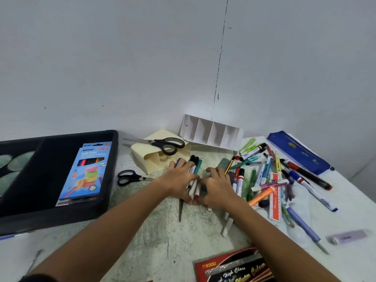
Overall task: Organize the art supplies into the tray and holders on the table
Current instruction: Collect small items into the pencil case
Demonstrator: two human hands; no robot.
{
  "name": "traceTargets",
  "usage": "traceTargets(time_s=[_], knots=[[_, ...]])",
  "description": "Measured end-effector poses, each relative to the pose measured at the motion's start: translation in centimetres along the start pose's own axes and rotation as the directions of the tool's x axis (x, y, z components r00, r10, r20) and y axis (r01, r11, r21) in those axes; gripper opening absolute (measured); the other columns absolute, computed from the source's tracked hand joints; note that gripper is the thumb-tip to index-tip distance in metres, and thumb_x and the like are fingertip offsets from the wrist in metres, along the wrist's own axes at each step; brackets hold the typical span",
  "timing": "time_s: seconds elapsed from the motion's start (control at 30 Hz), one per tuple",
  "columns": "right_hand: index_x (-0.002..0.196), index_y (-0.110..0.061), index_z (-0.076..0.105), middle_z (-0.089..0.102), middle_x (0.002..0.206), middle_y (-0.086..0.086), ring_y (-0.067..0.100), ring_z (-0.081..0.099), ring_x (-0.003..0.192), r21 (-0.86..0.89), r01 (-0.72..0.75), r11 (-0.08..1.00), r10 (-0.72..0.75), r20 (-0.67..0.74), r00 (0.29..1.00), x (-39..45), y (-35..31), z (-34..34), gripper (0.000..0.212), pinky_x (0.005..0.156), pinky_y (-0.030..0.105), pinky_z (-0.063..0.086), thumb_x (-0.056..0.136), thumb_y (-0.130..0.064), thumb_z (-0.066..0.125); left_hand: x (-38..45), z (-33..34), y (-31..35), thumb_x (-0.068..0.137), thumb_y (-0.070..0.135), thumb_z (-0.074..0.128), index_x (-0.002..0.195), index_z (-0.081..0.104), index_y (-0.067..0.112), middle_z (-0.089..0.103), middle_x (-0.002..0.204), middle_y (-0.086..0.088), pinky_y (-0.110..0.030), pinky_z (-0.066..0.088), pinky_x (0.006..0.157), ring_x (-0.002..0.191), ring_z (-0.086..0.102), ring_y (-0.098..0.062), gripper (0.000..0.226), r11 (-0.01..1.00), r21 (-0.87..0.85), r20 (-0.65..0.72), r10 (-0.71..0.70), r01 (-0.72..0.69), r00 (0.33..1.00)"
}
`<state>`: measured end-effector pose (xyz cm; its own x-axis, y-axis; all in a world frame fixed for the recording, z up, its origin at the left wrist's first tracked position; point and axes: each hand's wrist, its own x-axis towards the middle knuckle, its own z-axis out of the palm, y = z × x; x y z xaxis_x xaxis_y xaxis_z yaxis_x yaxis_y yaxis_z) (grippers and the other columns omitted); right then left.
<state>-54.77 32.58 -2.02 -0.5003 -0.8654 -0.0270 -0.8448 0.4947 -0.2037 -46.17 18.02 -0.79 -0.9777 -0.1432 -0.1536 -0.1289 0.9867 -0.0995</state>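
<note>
Overhead — cluttered speckled table (pixel 162 231), white wall (pixel 122 58)

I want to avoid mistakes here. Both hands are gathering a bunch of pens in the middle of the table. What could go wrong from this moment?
1. The bunch of pens between the left hand and right hand is loose; some could slip out when lifted.
2. The cream holder lies on its side with large scissors resting on it; standing it up may drop them.
</note>
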Motion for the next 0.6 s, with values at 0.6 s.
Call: traceTargets(time_s=[0.6], knots=[[0.129, -0.016, 0.059, 0.044, 0.133, -0.001, 0.015, 0.032, 0.124, 0.315, 0.154, 0.937, -0.139, -0.068, 0.988, -2.3, -0.3, -0.5, 0.092, 0.101, 0.034, 0.036, 0.057, -0.074, 0.059, -6.5, -0.9, -0.7, 0.065, 0.045, 0.084, 0.128, 0.056, 0.02, 0.048, 0.132, 0.005, -0.033, 0.037, 0.102, 0.123, 0.033, -0.012, 0.073, 0.865, -0.496, -0.213, -0.04, -0.073, 0.976]])
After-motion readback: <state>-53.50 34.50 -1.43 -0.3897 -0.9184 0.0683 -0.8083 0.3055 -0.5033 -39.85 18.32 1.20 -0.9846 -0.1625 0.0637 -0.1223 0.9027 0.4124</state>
